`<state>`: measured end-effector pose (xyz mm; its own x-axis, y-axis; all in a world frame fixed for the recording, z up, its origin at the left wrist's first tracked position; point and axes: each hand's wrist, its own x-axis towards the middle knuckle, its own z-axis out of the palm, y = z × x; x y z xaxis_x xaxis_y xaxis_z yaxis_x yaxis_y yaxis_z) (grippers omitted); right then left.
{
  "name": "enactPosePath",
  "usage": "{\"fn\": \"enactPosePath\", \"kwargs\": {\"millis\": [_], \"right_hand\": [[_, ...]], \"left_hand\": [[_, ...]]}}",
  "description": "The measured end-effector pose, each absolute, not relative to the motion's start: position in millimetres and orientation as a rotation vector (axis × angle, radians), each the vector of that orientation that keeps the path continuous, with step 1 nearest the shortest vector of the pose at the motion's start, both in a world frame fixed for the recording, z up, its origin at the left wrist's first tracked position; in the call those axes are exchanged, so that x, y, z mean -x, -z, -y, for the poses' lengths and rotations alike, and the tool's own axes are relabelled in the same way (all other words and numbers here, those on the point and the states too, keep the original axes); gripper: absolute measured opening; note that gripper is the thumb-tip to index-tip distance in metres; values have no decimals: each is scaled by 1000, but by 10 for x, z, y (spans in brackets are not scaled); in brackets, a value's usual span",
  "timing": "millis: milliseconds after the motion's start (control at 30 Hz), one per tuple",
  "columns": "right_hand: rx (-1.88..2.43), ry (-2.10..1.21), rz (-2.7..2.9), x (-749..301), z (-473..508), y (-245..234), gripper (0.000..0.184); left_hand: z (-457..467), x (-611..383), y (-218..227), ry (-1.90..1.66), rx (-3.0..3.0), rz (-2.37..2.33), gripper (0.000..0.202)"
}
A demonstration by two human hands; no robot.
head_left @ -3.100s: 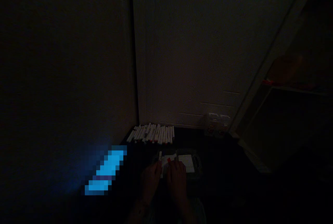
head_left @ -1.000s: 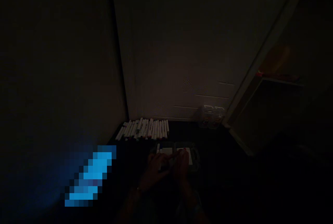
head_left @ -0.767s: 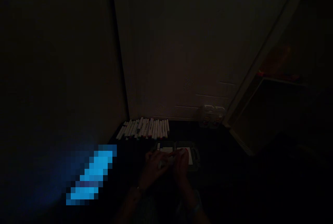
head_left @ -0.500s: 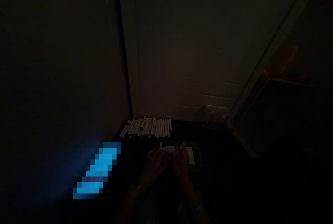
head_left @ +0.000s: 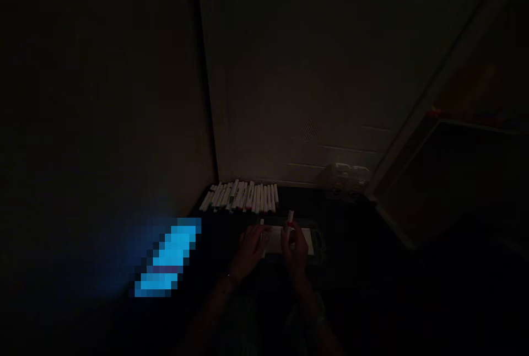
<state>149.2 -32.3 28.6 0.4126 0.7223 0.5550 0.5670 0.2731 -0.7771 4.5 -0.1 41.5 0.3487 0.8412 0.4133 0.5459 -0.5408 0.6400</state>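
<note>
super dark, most detail lost; right hand (head_left: 294, 244) grips a white marker (head_left: 290, 220) upright over the open case (head_left: 314, 241); left hand (head_left: 253, 244) rests on it, grip unclear; marker row (head_left: 242, 198) behind.

Very dim room corner, pale walls (head_left: 289, 97) above a dark floor (head_left: 372, 268), blue glow (head_left: 167, 257) at left.

You can read no text here: the frame is too dark, and any print on the row of markers (head_left: 242, 199) at lower centre or the case (head_left: 308, 240) is illegible.
</note>
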Motion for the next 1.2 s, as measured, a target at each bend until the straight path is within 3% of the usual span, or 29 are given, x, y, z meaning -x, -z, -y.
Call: {"fn": "enactPosePath", "kwargs": {"millis": [367, 600, 867, 1200], "right_hand": [[1456, 50, 1593, -1470, 307, -315, 35], [1456, 94, 1711, -1444, 308, -316, 33], [1485, 53, 1445, -1488, 330, -343, 27], [1455, 72, 1490, -1476, 338, -402, 30]], "left_hand": [[-316, -243, -658, -1364, -1662, -910, 36], [-346, -212, -523, -1382, -1570, -1061, 31], [-352, -22, -443, -1657, -1369, -1298, 29], [-369, -19, -459, -1603, -1282, -1221, 32]]}}
